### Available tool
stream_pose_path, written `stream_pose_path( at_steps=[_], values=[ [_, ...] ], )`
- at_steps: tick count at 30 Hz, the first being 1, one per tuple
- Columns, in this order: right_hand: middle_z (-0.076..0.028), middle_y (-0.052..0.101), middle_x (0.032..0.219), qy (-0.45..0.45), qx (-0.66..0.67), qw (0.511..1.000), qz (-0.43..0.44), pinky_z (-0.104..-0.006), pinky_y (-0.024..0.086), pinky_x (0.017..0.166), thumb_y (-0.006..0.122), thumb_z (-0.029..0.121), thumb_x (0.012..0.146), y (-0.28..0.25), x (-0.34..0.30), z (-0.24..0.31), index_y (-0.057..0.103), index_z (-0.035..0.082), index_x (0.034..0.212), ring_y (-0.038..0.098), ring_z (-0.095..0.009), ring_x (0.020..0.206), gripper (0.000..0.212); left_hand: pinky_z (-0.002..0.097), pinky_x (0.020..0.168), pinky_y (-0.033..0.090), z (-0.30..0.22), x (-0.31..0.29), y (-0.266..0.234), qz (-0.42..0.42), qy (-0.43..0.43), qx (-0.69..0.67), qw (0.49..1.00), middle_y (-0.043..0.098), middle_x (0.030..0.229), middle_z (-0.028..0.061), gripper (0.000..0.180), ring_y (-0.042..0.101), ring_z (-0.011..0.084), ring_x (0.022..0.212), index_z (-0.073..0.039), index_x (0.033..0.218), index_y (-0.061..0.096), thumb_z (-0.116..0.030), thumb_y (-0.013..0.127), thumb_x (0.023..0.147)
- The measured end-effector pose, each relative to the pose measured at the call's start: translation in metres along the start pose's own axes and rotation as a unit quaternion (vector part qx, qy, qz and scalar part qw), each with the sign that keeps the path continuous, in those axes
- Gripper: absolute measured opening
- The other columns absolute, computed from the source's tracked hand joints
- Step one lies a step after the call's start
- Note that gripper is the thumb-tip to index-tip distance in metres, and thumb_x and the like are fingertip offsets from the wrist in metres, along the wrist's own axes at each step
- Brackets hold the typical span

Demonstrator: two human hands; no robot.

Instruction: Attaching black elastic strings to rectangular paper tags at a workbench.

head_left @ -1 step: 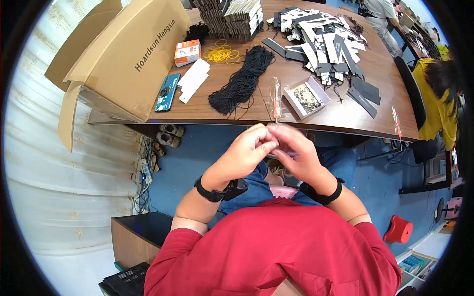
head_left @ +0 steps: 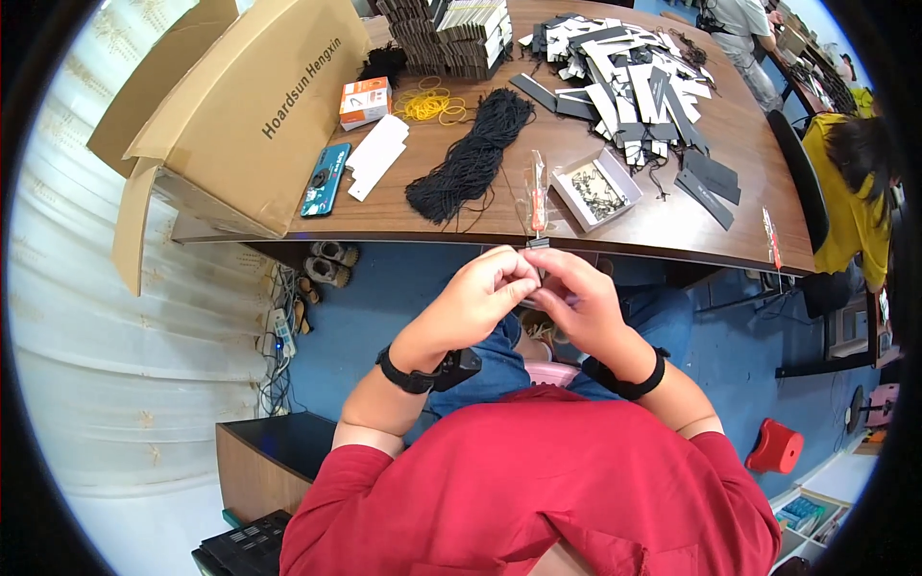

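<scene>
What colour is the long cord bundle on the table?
The cord bundle is black, shown in the head view.

Just beyond the fingers [head_left: 576, 271], a slim orange plastic-looking stick [head_left: 538, 213] sits in glossy clear film [head_left: 537, 168]. The brown wood-grain table [head_left: 384, 216] before them looks smooth, with a faint sheen. Ahead-left of the fingers, the long black cord bundle [head_left: 466, 158] looks matt and stringy; farther left, the large tan box [head_left: 254, 120] is matt cardboard.

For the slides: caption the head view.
Left hand and right hand close together at the table's near edge, black cords beyond.
</scene>
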State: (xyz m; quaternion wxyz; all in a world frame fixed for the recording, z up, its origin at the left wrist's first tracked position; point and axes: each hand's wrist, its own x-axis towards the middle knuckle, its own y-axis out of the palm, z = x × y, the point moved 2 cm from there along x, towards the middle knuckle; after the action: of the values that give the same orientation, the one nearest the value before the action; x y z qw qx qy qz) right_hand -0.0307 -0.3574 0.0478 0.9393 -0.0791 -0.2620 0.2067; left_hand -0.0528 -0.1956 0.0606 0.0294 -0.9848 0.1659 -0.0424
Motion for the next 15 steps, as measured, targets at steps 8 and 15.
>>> stream_pose_path(
  at_steps=[8,15],
  values=[
    [-0.006,0.062,0.068,0.355,0.336,0.867,0.095,-0.0185,0.041,0.044,0.060,0.011,0.087,-0.001,-0.024,-0.014,0.062,-0.001,0.088,0.053,-0.008,0.048,0.012,0.0174,0.049,0.032,0.020,-0.009,-0.015,-0.188,-0.027,-0.089,0.978,0.049,0.069,-0.0023,0.011,0.040,0.0031,0.055,-0.001,0.092,0.057,-0.012,0.055,0.089],
    [-0.006,0.061,0.068,0.364,0.478,0.799,0.034,-0.0186,0.036,0.042,0.056,0.015,0.090,-0.007,-0.022,-0.025,0.061,-0.001,0.089,0.046,-0.008,0.044,0.017,0.0221,0.068,0.043,0.038,-0.003,0.023,-0.121,0.058,0.019,0.991,0.057,0.095,0.0046,0.018,0.053,0.0099,0.079,0.001,0.098,0.065,-0.010,0.056,0.088]
  ],
)
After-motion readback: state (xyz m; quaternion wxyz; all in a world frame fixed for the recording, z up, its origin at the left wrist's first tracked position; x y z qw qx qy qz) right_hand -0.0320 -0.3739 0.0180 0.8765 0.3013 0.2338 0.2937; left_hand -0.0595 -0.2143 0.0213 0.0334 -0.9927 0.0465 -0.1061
